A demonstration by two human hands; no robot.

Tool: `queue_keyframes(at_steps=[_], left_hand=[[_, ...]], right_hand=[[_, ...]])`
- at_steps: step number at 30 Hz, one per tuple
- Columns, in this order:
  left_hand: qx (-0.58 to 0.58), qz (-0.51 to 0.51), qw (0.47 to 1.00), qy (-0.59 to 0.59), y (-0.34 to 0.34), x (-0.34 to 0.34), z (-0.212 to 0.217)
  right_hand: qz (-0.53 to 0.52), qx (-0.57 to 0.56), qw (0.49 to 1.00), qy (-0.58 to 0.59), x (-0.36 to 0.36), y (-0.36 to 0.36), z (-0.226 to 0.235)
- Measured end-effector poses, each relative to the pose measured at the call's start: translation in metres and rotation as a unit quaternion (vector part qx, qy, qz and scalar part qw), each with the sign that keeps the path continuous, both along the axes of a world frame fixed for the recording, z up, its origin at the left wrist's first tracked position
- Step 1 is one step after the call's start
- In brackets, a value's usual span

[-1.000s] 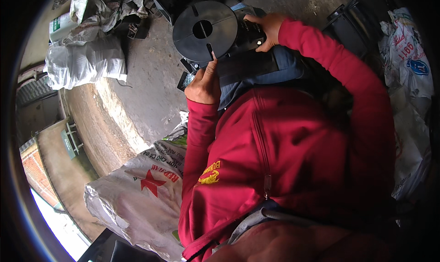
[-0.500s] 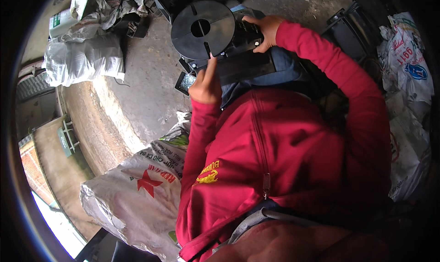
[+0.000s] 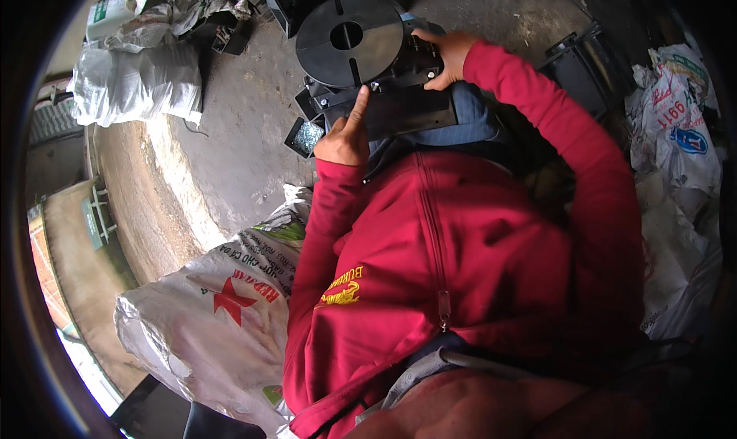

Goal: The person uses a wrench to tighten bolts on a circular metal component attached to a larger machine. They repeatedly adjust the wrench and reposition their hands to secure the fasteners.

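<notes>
A black machine part with a flat round disc (image 3: pixel 321 46) on top rests on or over my lap. The disc has a centre hole and two narrow slots. My left hand (image 3: pixel 343 143) is at its near side, index finger stretched out and the other fingers curled. That fingertip is by a small bolt (image 3: pixel 375 87) on the part's edge, just below the near slot; whether it touches is unclear. On the right, my right hand (image 3: pixel 456 54) is closed round the part's side, thumb nearest me and fingers beyond. A second bolt (image 3: pixel 431 75) shows beside the right thumb.
A small black tray of shiny metal pieces (image 3: pixel 308 138) lies left of the part. White sacks (image 3: pixel 199 308) stand at my left, more sacks (image 3: pixel 679 140) at the right. Plastic-wrapped bundles (image 3: pixel 138 82) lie far left. Another black part (image 3: pixel 587 67) sits far right.
My left fingertip has moved from the end of the disc's near slot to beside the bolt at the edge. My right hand keeps its hold. The view has shifted slightly.
</notes>
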State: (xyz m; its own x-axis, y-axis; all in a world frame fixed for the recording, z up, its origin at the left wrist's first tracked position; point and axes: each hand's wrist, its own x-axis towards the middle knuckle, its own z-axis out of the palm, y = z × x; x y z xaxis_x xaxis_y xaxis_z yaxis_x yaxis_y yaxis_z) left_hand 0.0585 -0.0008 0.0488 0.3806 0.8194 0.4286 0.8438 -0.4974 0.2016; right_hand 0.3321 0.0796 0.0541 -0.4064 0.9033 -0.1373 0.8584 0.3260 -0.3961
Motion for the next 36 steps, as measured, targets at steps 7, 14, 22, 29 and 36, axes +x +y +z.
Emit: queue_keyframes(at_steps=[7, 14, 22, 29, 36], left_hand=[[0.019, -0.035, 0.994, -0.097, 0.010, -0.004, 0.015], [-0.017, 0.015, 1.000, 0.015, 0.008, -0.011, -0.001], [-0.021, -0.026, 0.994, -0.104, -0.002, -0.005, 0.012], [-0.016, -0.032, 0.996, -0.087, 0.001, 0.007, -0.001], [-0.001, -0.049, 0.991, -0.121, -0.001, 0.007, 0.025]], right_hand=[[-0.004, -0.033, 0.996, -0.077, -0.002, 0.001, 0.004], [0.008, 0.005, 0.998, -0.057, 0.005, 0.007, -0.018], [-0.001, -0.029, 0.997, -0.073, 0.000, 0.002, -0.001], [-0.009, -0.060, 0.995, -0.081, -0.004, 0.000, 0.012], [-0.007, -0.045, 0.999, -0.023, 0.000, -0.001, 0.009]])
